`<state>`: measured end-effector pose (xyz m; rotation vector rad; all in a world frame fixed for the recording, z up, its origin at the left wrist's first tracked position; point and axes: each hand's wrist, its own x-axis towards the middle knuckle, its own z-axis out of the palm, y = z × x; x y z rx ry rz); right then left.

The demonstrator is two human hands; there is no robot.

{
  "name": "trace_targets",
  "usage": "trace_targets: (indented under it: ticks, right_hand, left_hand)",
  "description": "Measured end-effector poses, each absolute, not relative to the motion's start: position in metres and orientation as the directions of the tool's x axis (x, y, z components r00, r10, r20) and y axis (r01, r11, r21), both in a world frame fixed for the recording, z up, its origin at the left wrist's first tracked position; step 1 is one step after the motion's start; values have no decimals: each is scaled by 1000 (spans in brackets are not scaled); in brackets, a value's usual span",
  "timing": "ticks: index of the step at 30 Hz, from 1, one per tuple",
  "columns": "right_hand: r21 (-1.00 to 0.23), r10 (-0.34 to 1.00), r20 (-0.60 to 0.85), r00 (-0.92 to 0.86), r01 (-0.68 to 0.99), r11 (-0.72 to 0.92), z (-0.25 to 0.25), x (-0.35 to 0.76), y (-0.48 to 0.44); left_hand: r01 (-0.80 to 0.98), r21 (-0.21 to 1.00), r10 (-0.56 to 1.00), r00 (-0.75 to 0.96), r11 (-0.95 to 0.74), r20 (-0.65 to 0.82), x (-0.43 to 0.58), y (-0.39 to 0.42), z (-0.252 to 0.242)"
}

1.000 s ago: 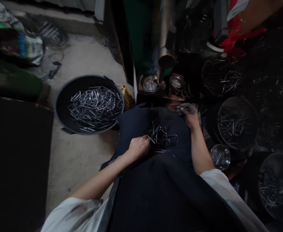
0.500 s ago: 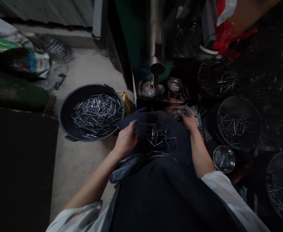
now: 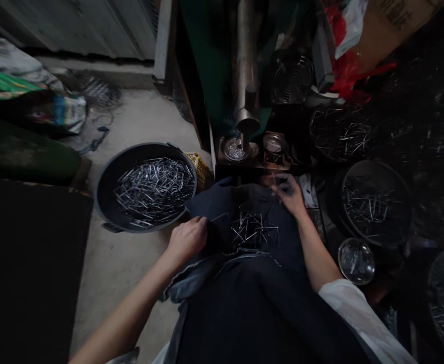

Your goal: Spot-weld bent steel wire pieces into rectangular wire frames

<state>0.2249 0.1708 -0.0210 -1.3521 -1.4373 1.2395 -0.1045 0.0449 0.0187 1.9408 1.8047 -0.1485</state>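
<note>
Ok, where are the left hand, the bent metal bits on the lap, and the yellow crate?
Left hand (image 3: 188, 236): head view, on the back of the hand.
Bent metal bits (image 3: 251, 230): head view, middle of the bunch.
Yellow crate (image 3: 200, 168): head view, on its visible side.

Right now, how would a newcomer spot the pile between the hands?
Find the dark cloth filling the lower middle. Between the left hand and right hand lies a small pile of bent metal rods. Unlike the heap in the large tub, it rests on cloth.
</note>
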Motion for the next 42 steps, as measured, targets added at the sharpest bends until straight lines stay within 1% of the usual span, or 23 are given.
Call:
trace_targets:
  ticks: [1, 3, 5, 6, 7, 8, 10, 11, 13, 15, 18, 21, 25, 28, 35, 42]
  right_hand:
    - [-973, 991, -58, -117, 228, -30, -19, 223, 169]
    - [-971, 992, -6, -122, 236, 23, -13, 218, 164]
    - [-967, 981, 60, -186, 234, 103, -3, 211, 157]
    - [-963, 964, 90, -250, 226, 149, 3, 207, 153]
    - [-957, 938, 115, -329, 217, 193, 10, 202, 150]
    - [-949, 903, 131, -409, 212, 234, 15, 197, 146]
    - [-923, 838, 155, -524, 225, 312, 23, 188, 142]
    - [-904, 818, 170, -550, 244, 351, 24, 184, 141]
    - [-861, 804, 199, -560, 291, 416, 23, 178, 142]
    - [-831, 805, 215, -552, 329, 448, 18, 177, 147]
    - [-815, 810, 216, -546, 356, 458, 14, 179, 154]
    - [-807, 801, 249, -545, 341, 482, 15, 179, 160]
    - [-794, 784, 282, -553, 324, 514, 20, 176, 162]
    - [-799, 789, 287, -543, 318, 510, 24, 174, 163]
    - [-835, 810, 249, -531, 306, 458, 24, 174, 171]
    - [-845, 805, 268, -529, 273, 460, 27, 174, 175]
  left_hand:
    - [940, 341, 916, 124, 15, -382, -108, 45, 21]
    - [829, 548, 943, 83, 115, -323, -114, 49, 21]
    - [602, 764, 962, -24, 232, -273, -113, 59, 17]
    - [461, 844, 960, -86, 275, -266, -108, 65, 14]
    - [318, 898, 952, -138, 304, -273, -101, 72, 10]
    - [184, 928, 940, -169, 325, -296, -91, 79, 6]
    - [-40, 931, 916, -170, 363, -364, -68, 92, 0]
    - [-127, 917, 906, -150, 379, -395, -56, 97, -2]
    - [-249, 891, 904, -102, 380, -414, -35, 103, -3]
    - [-313, 884, 922, -61, 347, -383, -22, 107, -2]
    - [-324, 895, 943, -27, 307, -333, -13, 109, 3]
    - [-322, 902, 950, -21, 289, -312, -12, 112, 8]
    - [-342, 903, 952, -68, 260, -300, -12, 118, 13]
    - [-328, 910, 949, -97, 254, -301, -13, 120, 17]
    - [-374, 893, 952, -73, 251, -298, -11, 118, 20]
    - [-417, 876, 955, -59, 242, -292, -10, 121, 23]
